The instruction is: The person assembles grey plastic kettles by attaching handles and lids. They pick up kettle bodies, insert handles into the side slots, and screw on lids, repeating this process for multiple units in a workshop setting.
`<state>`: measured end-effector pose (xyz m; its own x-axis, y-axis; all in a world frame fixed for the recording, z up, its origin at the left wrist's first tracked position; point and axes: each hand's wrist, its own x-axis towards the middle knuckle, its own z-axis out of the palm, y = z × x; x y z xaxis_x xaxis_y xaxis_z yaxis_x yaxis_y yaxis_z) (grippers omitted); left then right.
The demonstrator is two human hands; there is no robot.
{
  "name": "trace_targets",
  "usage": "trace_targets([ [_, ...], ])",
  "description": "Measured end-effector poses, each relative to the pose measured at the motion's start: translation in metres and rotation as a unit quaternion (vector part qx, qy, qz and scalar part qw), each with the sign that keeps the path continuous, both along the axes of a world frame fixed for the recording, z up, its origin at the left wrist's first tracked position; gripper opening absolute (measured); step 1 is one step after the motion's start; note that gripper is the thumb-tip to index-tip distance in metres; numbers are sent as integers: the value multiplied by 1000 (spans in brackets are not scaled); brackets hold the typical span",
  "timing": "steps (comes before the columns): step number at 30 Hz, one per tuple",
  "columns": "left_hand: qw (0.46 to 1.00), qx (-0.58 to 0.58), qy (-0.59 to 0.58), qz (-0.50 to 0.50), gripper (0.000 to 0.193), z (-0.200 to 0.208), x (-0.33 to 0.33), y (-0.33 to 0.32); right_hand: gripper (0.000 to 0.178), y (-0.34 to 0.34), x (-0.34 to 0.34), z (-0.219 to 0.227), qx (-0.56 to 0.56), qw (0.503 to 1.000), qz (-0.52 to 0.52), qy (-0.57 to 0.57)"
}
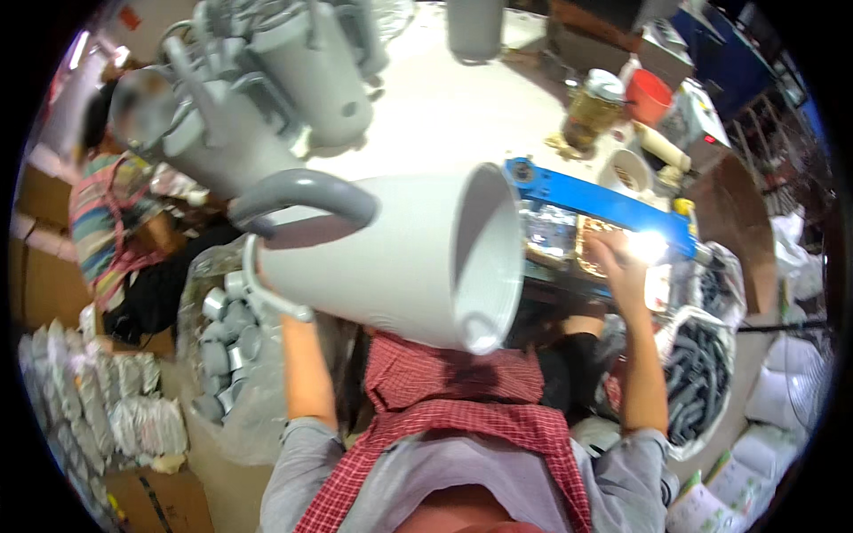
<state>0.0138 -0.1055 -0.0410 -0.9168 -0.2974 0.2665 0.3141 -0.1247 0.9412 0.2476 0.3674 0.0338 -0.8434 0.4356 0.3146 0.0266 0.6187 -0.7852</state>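
Just one grey jug (386,258), grasped by the left hand (267,277); right hand (617,258), I cannot tell

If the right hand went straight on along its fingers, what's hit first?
Likely the shiny gold bits just ahead of the right hand; depth is unclear, so it may already touch them. Beyond them in the picture is the blue bar.

Both forearms (643,382) reach forward, the right hand (625,259) loosely curled.
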Motion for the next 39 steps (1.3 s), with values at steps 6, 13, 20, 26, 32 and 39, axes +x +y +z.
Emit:
trace_targets([
  [6,997,-73,16,15,31,-18,-11,-12,12,-34,-92,90,-30,992,80,93],
  [13,937,-337,83,47,31,-44,-15,-44,11,-26,-122,71,156,979,112,65],
  [20,989,-136,61,-20,32,-68,-25,-71,20,-29,-128,72,73,990,117,20],
  [26,977,-204,61,19,30,-45,-14,-38,19,-36,-127,69,40,995,86,18],
  [32,953,-293,72,36,28,-50,-13,-54,17,-26,-109,53,64,986,80,134],
  [39,967,-251,37,0,25,-31,-5,-56,10,4,-41,-38,346,927,25,-141],
])
